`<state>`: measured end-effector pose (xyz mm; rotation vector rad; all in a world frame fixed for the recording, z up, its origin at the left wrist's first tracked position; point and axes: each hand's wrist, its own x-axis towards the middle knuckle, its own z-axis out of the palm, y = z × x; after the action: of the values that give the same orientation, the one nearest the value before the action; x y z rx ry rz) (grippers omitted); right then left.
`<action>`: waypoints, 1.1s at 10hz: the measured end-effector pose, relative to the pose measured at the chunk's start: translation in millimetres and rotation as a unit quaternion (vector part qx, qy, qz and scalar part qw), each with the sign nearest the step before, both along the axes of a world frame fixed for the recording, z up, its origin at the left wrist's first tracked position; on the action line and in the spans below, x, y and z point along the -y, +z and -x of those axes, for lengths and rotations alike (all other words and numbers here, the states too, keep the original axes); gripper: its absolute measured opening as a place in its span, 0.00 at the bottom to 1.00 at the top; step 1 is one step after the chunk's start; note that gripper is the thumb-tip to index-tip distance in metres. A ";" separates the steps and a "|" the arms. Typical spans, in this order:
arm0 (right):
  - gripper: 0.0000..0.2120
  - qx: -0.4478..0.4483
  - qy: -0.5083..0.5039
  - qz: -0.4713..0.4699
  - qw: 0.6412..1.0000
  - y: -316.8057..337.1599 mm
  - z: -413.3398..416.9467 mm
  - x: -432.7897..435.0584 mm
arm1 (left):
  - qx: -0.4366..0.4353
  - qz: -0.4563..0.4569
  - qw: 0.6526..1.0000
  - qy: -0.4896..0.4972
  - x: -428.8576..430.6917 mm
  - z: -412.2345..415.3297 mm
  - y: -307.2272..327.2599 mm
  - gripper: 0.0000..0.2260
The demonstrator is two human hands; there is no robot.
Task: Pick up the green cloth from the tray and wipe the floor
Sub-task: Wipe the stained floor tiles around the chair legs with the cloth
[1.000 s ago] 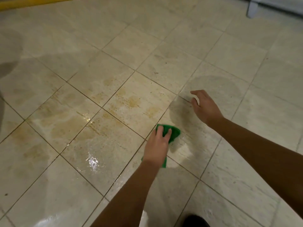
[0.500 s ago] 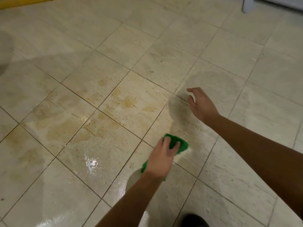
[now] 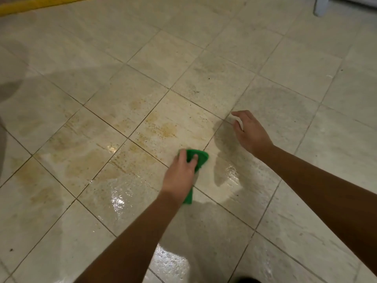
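Note:
My left hand presses the green cloth flat against the wet beige tiled floor. Most of the cloth is hidden under the palm; one end shows past the fingertips and a strip shows by the wrist. My right hand hovers just above the floor to the right and farther away, fingers spread and slightly curled, holding nothing. Brownish-orange stains cover the tiles to the left of the cloth. No tray is in view.
A yellow strip runs along the far left edge of the floor. A white furniture leg stands at the far right. Wet glossy patches shine near the cloth. A dark shape sits at the bottom edge.
My left hand has slid the cloth away from me and to the left, toward the stained tile. The right hand has stayed about where it was.

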<state>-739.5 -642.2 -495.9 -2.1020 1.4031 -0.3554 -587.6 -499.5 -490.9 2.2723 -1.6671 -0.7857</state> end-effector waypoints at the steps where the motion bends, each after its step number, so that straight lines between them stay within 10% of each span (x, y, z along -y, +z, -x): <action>1: 0.17 0.012 -0.015 -0.008 1.000 -0.9 -6.0 0.2 | 0.011 -0.041 0.995 -0.094 -7.5 14.5 3.1 0.17; 7: 0.16 0.032 -0.012 -0.008 0.999 -4.7 -8.8 -0.6 | 0.132 -0.071 0.988 0.039 25.9 -25.5 -3.1 0.28; 9: 0.16 0.036 -0.009 0.001 0.999 -4.7 -19.2 2.2 | 0.153 -0.016 0.984 -0.089 49.9 -10.7 -10.5 0.26; 11: 0.16 0.022 0.024 0.005 0.999 -3.0 -32.0 2.2 | 0.097 0.033 0.993 0.051 55.5 -66.7 -7.0 0.16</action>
<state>-707.6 -644.4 -498.9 -2.1198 1.3253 -0.3878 -520.9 -555.0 -497.9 2.4306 -1.6135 -0.4940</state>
